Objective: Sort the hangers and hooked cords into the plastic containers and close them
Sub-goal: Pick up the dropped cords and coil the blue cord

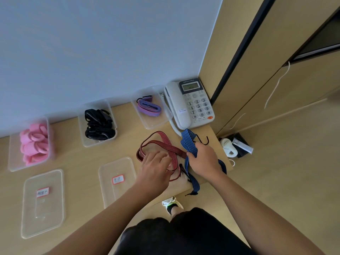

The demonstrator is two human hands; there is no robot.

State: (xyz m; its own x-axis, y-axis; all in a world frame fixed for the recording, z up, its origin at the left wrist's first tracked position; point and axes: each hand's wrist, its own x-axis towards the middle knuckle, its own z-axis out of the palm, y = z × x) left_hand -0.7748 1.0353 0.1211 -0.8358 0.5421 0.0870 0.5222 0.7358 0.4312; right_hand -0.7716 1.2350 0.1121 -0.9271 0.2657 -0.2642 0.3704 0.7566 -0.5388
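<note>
at the bottom of the frame, your black shorts (184,234) and one white sneaker (171,203) show above the wood-look floor, both forearms reaching out over the light wooden desk (82,159). two clear plastic lids lie flat along the near edge of the desk, each with a red-bordered label: the left lid (43,214) and the middle lid (117,168), the second just beside your left wrist. your left hand (154,166) is palm down, fingers curled round strands of the red striped cord (162,143), which lies in loose loops on the desk. your right hand (204,159) is closed tight around the doubled blue striped cord (189,142); its black hook (204,141) sticks up just past your knuckles, and its loose tail runs toward you and hangs over the desk edge. the two cords cross between your hands. farther back, three open clear containers stand in a row along the wall: the left container (13,163) filled with pink hangers (35,142), the middle container (95,144) with black hangers (99,124), and the right container (152,123) with a folded purple striped cord (149,108). a grey desk telephone (191,103) sits just beside that last container, in the desk's far right corner against the pale blue wall (101,48).
</note>
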